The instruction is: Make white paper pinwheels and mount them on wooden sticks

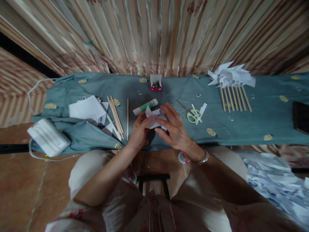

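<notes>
A folded white paper pinwheel head (pixel 152 121) is between my hands, above the near edge of the cloth. My left hand (pixel 140 130) pinches its left side between thumb and fingers. My right hand (pixel 172 127) has its fingers spread, with fingertips against the paper's right side. Just behind the paper lies a green and white glue stick (pixel 145 107). One wooden stick (pixel 127 119) rests left of my left hand. Scissors with pale green handles (pixel 193 115) lie to the right of my right hand, beside white paper strips (pixel 202 111).
Several wooden sticks (pixel 116 114) and white paper sheets (pixel 85 111) lie on the left. A small red box (pixel 155 84) stands at the back. Paper pinwheels on sticks (pixel 233 79) lie back right. A white power strip (pixel 49 137) with a cord sits at the left edge.
</notes>
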The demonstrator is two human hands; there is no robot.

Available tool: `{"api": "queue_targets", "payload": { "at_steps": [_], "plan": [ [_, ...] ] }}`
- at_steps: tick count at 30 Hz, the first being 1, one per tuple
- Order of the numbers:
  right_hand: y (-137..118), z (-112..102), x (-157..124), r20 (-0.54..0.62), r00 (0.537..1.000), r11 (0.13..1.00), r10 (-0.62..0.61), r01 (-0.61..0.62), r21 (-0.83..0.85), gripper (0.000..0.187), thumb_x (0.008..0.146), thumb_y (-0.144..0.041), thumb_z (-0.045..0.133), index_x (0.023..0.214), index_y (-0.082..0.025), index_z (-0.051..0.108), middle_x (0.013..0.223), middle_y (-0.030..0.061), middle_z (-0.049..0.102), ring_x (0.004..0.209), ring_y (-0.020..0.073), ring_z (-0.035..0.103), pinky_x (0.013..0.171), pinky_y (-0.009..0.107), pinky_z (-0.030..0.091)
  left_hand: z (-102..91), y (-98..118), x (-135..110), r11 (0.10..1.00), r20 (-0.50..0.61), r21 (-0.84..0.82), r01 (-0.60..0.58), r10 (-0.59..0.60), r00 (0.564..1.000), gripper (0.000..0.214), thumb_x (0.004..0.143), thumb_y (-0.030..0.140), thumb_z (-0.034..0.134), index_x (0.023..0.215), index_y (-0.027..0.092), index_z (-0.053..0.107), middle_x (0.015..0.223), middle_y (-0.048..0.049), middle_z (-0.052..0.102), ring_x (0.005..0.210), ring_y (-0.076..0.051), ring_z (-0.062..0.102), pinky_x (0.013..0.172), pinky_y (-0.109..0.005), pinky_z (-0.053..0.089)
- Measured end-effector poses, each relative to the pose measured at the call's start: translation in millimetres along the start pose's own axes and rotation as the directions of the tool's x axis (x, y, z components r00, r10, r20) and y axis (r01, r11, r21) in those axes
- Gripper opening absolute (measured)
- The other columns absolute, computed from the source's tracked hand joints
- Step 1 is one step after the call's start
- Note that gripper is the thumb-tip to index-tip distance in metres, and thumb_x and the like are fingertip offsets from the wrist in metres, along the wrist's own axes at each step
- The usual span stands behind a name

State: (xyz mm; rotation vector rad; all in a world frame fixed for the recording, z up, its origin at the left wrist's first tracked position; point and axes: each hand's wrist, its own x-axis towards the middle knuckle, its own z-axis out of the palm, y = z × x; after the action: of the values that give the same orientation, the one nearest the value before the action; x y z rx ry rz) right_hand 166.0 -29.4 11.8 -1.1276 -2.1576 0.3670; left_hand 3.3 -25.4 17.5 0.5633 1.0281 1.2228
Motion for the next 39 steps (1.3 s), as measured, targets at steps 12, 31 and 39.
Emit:
{"api": "queue_targets", "payload": {
  "at_steps": [12, 31, 39],
  "plan": [
    [-9, 2, 16, -0.133, 0.991, 0.994, 0.005, 0.009, 0.109, 0.035, 0.102, -0.040, 0.042, 0.118, -0.023, 0.068, 0.156, 0.0081, 0.044, 0.152, 0.0289, 0.028, 0.123, 0.055, 0.031, 2.6, 6, 10, 0.993, 0.010, -0.085, -0.081, 0.083, 0.997, 0.050, 0.059, 0.026, 0.090, 0.102, 0.018, 0.066, 0.091, -0.0005, 0.076, 0.083, -0.015, 0.070, 0.084, -0.029, 0.051],
    [-17, -6, 26, -0.133, 0.989, 0.986, 0.059, -0.037, 0.160, 0.043, 0.104, -0.044, 0.033, 0.116, -0.027, 0.071, 0.152, 0.0033, 0.051, 0.152, 0.0270, 0.032, 0.124, 0.053, 0.029, -0.8, 8, 19, 0.985, -0.002, -0.159, -0.066, 0.067, 0.998, 0.048, 0.055, 0.021, 0.090, 0.098, 0.018, 0.069, 0.086, 0.0005, 0.076, 0.074, -0.013, 0.069, 0.076, -0.027, 0.053],
    [-9, -24, 27, -0.250, 0.916, 0.926, 0.314, -0.237, 0.293, 0.041, 0.090, -0.040, 0.066, 0.130, -0.030, 0.062, 0.157, 0.0067, 0.045, 0.147, 0.0303, 0.040, 0.118, 0.056, 0.036, -1.7, 15, 21, 0.987, -0.005, -0.104, -0.121, 0.122, 0.993, 0.048, 0.053, 0.022, 0.089, 0.096, 0.020, 0.068, 0.083, 0.0009, 0.077, 0.072, -0.015, 0.069, 0.073, -0.028, 0.055]
  ]
}}
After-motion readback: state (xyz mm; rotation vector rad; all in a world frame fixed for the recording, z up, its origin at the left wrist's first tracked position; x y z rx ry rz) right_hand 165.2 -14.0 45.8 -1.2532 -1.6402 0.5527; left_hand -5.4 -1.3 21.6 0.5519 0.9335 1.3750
